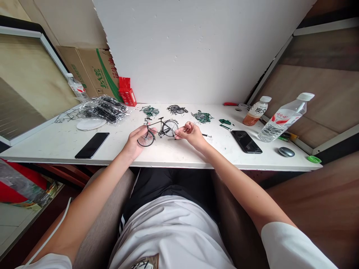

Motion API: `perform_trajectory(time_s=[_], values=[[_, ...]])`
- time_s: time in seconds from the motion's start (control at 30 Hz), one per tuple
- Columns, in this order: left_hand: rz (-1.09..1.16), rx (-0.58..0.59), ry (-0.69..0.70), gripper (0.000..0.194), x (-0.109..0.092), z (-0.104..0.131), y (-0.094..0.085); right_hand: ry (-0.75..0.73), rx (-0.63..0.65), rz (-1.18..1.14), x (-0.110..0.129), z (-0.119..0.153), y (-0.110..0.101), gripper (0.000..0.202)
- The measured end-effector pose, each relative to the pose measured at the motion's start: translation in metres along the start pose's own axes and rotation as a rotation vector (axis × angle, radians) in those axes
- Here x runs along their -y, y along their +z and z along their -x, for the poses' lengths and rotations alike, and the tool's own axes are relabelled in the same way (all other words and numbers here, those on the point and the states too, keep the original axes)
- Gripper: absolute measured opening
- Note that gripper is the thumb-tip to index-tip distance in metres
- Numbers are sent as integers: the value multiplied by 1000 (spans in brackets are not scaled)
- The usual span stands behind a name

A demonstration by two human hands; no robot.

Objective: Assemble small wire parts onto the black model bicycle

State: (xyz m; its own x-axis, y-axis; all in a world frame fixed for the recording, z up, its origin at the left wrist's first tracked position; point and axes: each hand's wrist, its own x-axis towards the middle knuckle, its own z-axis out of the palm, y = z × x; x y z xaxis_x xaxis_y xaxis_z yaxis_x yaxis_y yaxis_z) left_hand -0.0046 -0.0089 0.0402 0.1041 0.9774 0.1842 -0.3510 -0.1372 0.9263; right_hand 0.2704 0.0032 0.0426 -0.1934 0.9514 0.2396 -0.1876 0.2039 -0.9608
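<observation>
A small model bicycle [160,124] with black wheels and a dark frame stands over the white table, its front wheel to the left. My left hand [135,142] is closed on its front end, near the handlebar and front wheel. At the rear wheel is my right hand [192,134], its thumb and fingers pinched together; what lies between them is too small to make out. Behind the bicycle lie heaps of small parts: a green one [150,111], a black one [177,109] and another green one [202,116].
On the white table [120,157] are a phone [92,145] at left, another phone [246,142] at right, bagged black parts [105,109], a red box [128,95], a water bottle [284,118], a tea bottle [256,112] and a grey oval object [286,151]. A white panel [196,48] rises behind.
</observation>
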Motion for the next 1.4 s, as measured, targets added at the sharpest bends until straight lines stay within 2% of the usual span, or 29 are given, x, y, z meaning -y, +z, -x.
perform_trajectory(time_s=[0.1, 0.17, 0.3, 0.37, 0.47, 0.6, 0.77, 0.97, 1.1, 1.2, 1.27, 1.4], values=[[117, -3, -1, 44, -3, 2, 7, -7, -76, -76, 0, 2, 8, 87], [161, -3, -61, 43, 2, 6, 15, -20, -95, -110, -1, 4, 12, 85], [95, 82, -154, 46, 19, 16, 31, -41, -93, -110, -2, 8, 20, 83], [62, 84, -126, 51, 25, 20, 36, -38, -73, -99, -4, 10, 25, 82], [45, 108, -122, 51, 31, 22, 37, -37, -8, -85, -7, 13, 30, 82], [90, 42, -148, 49, 35, 18, 34, -61, 39, 23, -10, 15, 33, 80], [61, 58, -129, 49, 35, 17, 33, -122, -41, 183, -13, 13, 25, 65], [55, -35, -72, 54, 36, 21, 39, -47, -138, 176, -24, 8, 17, 52], [55, -56, -9, 53, 39, 19, 42, -184, -100, 342, -28, 11, 18, 53], [33, -80, 7, 55, 42, 18, 41, -314, -141, 498, -30, 11, 18, 56], [7, -93, 17, 56, 44, 18, 40, -354, -159, 565, -31, 10, 18, 54], [-23, -106, 49, 58, 48, 17, 39, -389, -117, 562, -33, 11, 21, 46]])
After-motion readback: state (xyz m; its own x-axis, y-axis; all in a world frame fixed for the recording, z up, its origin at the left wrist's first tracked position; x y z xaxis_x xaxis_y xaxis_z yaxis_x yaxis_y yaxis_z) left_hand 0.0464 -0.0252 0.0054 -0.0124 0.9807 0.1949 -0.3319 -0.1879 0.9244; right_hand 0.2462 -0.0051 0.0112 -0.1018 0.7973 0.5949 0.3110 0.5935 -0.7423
